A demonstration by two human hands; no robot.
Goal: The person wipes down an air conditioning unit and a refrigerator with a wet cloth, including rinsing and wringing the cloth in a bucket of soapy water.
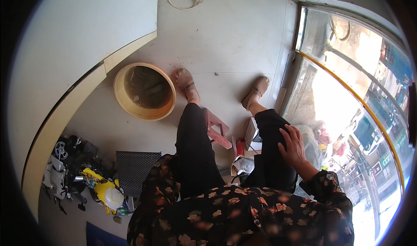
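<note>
My right hand (293, 146) rests with its fingers apart on the right knee of my black trousers (195, 138), holding nothing. My left hand is out of view; the left sleeve of my floral shirt (241, 213) comes down beside my thigh. In front of my left foot's outer side stands a round yellowish tub (119, 98) with murky dark water in it. A red stool (216, 129) shows between my legs.
A pale cabinet or counter (97, 34) curves along the left. Toy-like vehicles (107, 194) and a black mesh panel (136, 168) lie at lower left. Boxes (252, 133) stand by my right leg. A glass door or window (342, 83) is at right; a plug (199, 0) lies ahead.
</note>
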